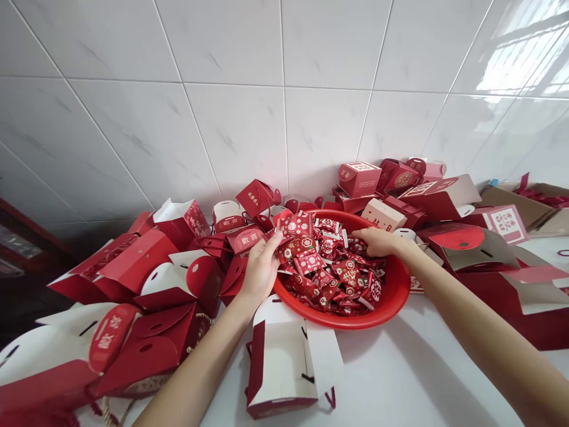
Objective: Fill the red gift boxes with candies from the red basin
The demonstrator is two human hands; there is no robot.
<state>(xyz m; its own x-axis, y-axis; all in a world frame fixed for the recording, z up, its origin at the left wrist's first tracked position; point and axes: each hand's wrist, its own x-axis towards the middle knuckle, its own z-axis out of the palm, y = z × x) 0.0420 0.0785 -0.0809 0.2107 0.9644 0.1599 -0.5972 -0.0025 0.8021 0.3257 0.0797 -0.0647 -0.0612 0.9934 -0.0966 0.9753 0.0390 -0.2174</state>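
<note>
Grips red packets (296,226) in the left hand (261,264) over the left side of a basin (351,322) heaped with more, rests the right hand (377,242) in at the right, cannot tell whether gripping with fingertips hidden, and has an open box (256,367) just in front.

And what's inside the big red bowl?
Lots of small red wrapped packets fill the bowl, and the right hand dips in among them. The pile covers the bottom, so I can't see what lies deepest.
</note>
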